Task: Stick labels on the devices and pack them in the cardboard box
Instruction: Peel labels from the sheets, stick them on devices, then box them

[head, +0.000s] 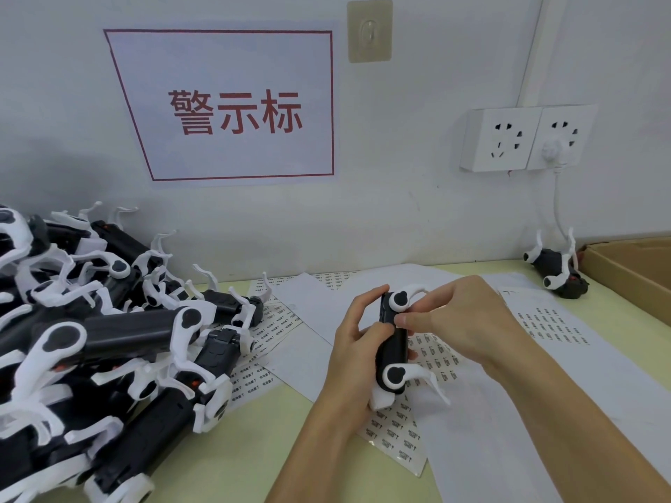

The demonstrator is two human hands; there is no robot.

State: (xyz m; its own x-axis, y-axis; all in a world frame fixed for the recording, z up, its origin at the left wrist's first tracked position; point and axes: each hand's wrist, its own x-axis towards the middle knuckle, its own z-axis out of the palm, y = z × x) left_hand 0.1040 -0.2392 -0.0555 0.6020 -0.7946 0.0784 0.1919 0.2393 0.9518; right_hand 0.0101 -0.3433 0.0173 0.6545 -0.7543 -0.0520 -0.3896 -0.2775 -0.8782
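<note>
Both hands meet over the pale green tabletop (254, 448), a little right of centre. The left hand (357, 343) curls round a black oblong plastic device with white curved arms (394, 343), fingers wrapped over its left side, holding it upright above the paper. The right hand (461, 317) comes in from the right with thumb and forefinger pinched together against the device's upper part, just below its top white disc (whether a label sits between those fingertips is too small to tell).

Beneath the hands lie white sheets of small printed labels (552, 328), overlapping one another and spread across the table; another such sheet (399, 441) lies nearer the bottom edge.

To the left a large heap of similar black-and-white devices (109, 339) is piled against the wall. One more device (555, 270) lies apart at the back right, just beside the open brown cardboard box (624, 266) at the right edge.

On the wall hang a white sign with red characters and a red border (232, 107), a beige adhesive hook (369, 30) and a white double socket block (526, 137) with a white plug and cable in it.
</note>
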